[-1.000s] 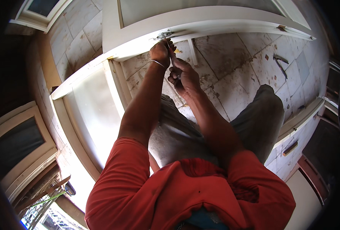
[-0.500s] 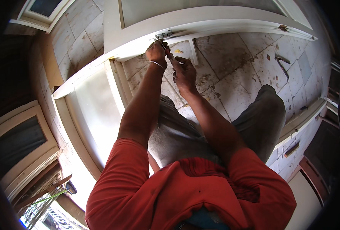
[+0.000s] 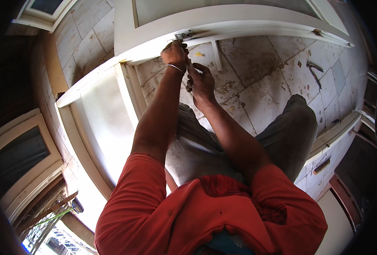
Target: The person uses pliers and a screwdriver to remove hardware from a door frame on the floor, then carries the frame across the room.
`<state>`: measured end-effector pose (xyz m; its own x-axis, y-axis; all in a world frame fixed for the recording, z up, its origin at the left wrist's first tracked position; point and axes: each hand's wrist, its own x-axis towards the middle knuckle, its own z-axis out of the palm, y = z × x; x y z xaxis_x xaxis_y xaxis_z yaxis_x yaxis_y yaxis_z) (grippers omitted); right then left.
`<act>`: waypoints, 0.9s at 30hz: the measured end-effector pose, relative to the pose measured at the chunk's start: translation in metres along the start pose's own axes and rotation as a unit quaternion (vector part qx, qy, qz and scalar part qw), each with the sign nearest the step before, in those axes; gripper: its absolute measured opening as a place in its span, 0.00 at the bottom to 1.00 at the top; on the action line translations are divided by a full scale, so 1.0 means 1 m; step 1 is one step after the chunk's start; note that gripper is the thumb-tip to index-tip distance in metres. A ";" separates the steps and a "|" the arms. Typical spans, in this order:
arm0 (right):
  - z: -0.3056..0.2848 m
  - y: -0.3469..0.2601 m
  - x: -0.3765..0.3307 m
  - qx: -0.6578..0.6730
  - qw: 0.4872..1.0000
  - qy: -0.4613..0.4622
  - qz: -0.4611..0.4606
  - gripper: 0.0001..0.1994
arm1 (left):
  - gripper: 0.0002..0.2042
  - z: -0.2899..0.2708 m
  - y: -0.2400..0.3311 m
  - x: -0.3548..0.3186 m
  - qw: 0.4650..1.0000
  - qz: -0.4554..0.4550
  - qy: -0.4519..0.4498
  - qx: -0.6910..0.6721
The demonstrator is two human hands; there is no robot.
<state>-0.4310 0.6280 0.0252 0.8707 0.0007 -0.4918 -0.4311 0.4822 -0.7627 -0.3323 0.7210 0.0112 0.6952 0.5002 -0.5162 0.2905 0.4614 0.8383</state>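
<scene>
A white framed panel with a glazed middle (image 3: 154, 22) stands on its edge in front of me. Set into its edge is a small metal hinge (image 3: 184, 35), partly behind my fingers. My left hand (image 3: 174, 55), with a pale band at the wrist, is closed right at the hinge; what its fingers pinch is hidden. Just below and to the right, my right hand (image 3: 202, 83) is closed around the handle of a slim screwdriver (image 3: 189, 63). The screwdriver points up toward the hinge, and its tip is hidden behind my left hand.
Pliers with dark handles (image 3: 314, 73) lie on the stained tile floor (image 3: 256, 59) at the right. A second white glazed frame (image 3: 99, 114) stands at my left. A thin white strip (image 3: 216, 55) leans below the panel. Another hinge (image 3: 317, 32) sits farther right.
My right hand has shifted slightly left and its fingers have turned around the screwdriver handle. My left hand stays closed at the hinge. The view has tilted a little.
</scene>
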 end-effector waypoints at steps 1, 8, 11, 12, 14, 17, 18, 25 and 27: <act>0.003 -0.009 -0.003 0.107 0.985 -0.042 0.127 0.15 | 0.11 -0.005 0.002 0.000 1.000 -0.001 0.003 0.001; 0.001 0.008 0.015 -0.420 0.869 0.021 -0.259 0.15 | 0.14 -0.009 0.010 0.004 0.994 0.000 -0.076 0.074; 0.004 -0.003 0.007 -0.269 0.955 -0.018 -0.122 0.17 | 0.15 -0.024 0.006 0.010 0.991 0.013 -0.087 0.102; 0.006 -0.013 0.001 -0.031 0.993 -0.057 0.101 0.19 | 0.14 -0.023 0.009 0.008 0.989 0.020 -0.093 0.117; 0.008 -0.016 -0.007 0.162 0.969 -0.100 0.158 0.22 | 0.12 -0.025 0.012 0.007 0.983 0.052 -0.110 0.137; 0.022 -0.008 -0.012 0.061 0.992 -0.032 0.104 0.21 | 0.11 -0.029 0.002 0.024 0.975 0.040 -0.133 0.175; 0.019 -0.005 -0.009 -0.029 0.998 0.019 0.055 0.20 | 0.11 -0.020 0.002 0.018 0.990 -0.041 -0.093 0.097; 0.007 -0.014 -0.001 -0.020 0.995 0.008 0.095 0.18 | 0.11 -0.012 0.013 0.000 0.991 0.030 -0.044 0.121; 0.008 -0.013 0.000 -0.017 0.996 0.015 0.089 0.17 | 0.12 -0.011 0.013 0.004 0.991 0.050 -0.048 0.113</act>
<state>-0.4240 0.6288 0.0386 0.7730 0.0561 -0.6319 -0.5856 0.4462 -0.6767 -0.3329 0.7365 0.0181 0.7838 0.4581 -0.4193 0.3499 0.2321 0.9076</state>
